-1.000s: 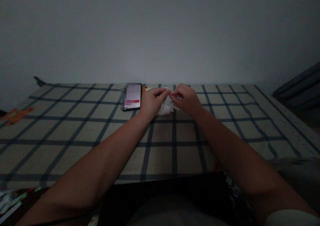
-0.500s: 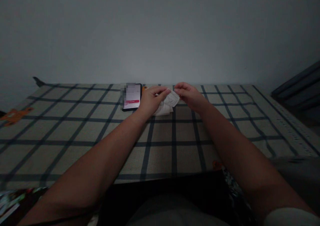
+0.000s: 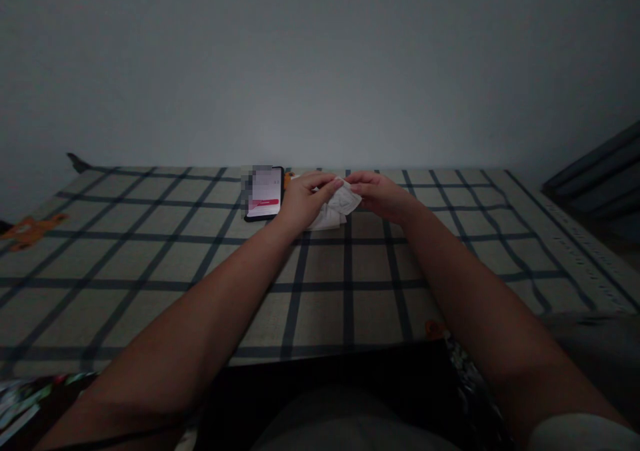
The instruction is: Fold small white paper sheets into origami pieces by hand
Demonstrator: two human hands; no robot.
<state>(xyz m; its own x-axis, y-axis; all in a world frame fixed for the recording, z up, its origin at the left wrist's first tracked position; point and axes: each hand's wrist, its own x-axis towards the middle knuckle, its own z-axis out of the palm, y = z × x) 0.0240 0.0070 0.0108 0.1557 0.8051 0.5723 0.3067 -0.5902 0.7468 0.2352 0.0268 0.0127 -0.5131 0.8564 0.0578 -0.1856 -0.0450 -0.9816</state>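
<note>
Between my hands is a crumpled white tissue (image 3: 345, 200), its folds bunched up near the fingertips. My left hand (image 3: 303, 202) pinches it from the left with thumb and fingers. From the right, my right hand (image 3: 379, 194) closes its thumb and fingers on the upper right edge. Under my left hand lies another flat white piece (image 3: 327, 220), on the cloth; whether it joins the tissue I cannot tell. Just left of my left hand a phone (image 3: 265, 194) with a lit screen lies face up, part of it blurred out by pixels.
A checked tablecloth (image 3: 200, 261) covers the table up to the grey wall (image 3: 320, 71). Orange bear figures (image 3: 33, 232) are printed on the cloth. Dark striped fabric (image 3: 600, 178) stands at the right edge. Patterned, colourful material (image 3: 30, 401) shows at the lower left.
My right hand has come slightly left and its fingers now meet the tissue beside my left fingertips. The tissue looks more bunched. My left hand and the phone have barely moved.
</note>
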